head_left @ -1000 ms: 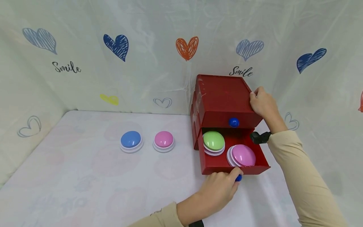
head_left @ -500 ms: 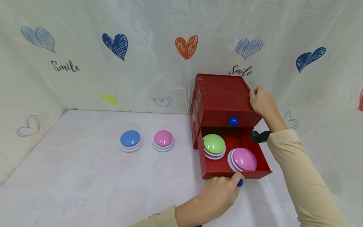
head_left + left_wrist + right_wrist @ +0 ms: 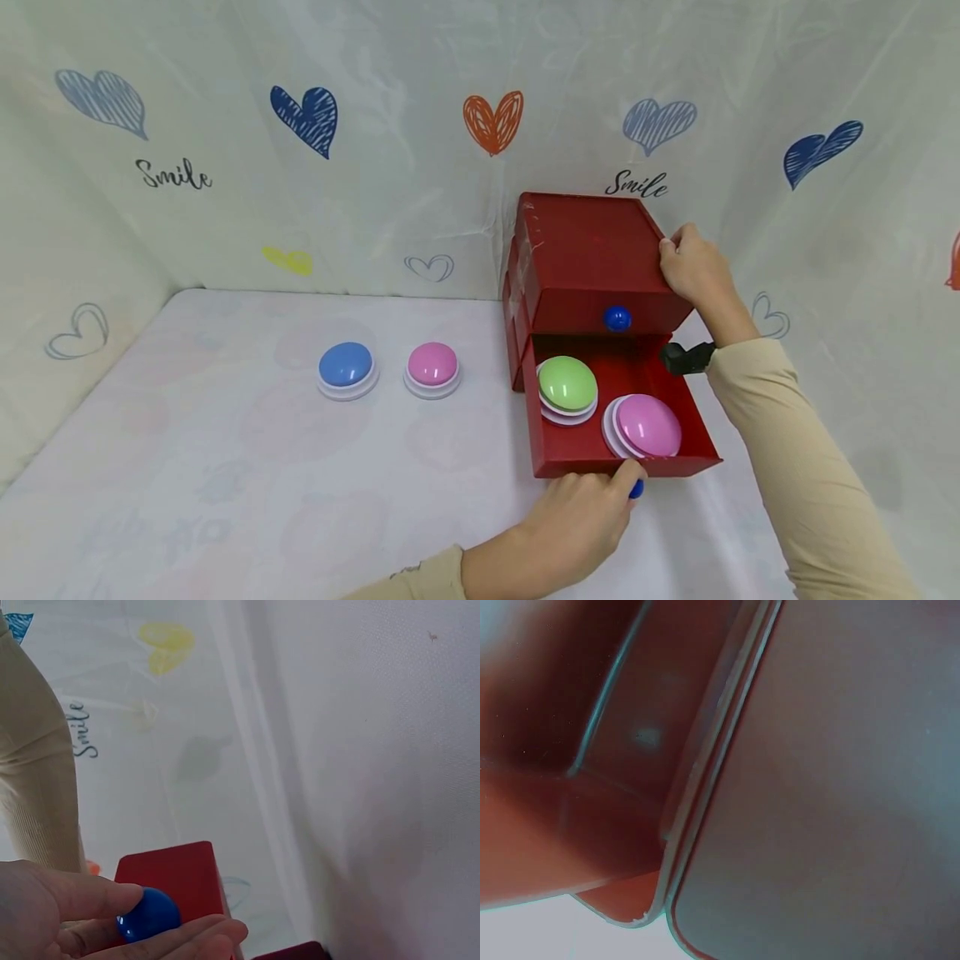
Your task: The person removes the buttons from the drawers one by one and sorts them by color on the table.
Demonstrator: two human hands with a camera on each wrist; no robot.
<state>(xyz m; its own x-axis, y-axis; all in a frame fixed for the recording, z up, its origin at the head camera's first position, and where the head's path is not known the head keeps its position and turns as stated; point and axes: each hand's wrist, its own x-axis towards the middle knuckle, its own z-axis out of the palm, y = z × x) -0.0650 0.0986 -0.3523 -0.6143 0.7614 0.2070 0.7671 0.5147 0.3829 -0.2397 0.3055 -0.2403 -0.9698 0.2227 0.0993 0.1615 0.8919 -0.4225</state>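
My left hand [image 3: 566, 525] pinches the round blue knob [image 3: 152, 915] on the front of a pulled-out red drawer [image 3: 558, 467], thumb on one side and fingers on the other. In that drawer sit a green-domed push button [image 3: 567, 382] at the left and a pink-domed push button [image 3: 649, 425] at the right, which leans on its white base. At the top right edge of the red drawer cabinet [image 3: 592, 242], my right hand [image 3: 697, 267] holds on, its lower fingers partly hidden. The right wrist view shows close red walls [image 3: 630, 727] but no fingers.
A blue-domed button [image 3: 346, 365] and a small pink-domed button [image 3: 432, 364] stand on the white table [image 3: 300, 483], left of the cabinet. Above the pulled-out drawer is a shut one with its own blue knob [image 3: 617, 318]. A white curtain [image 3: 397, 167] printed with hearts hangs close behind.
The left hand has drawn the drawer a little further toward the person, and the green and pink buttons inside have come along. The right hand stays at the cabinet's edge.
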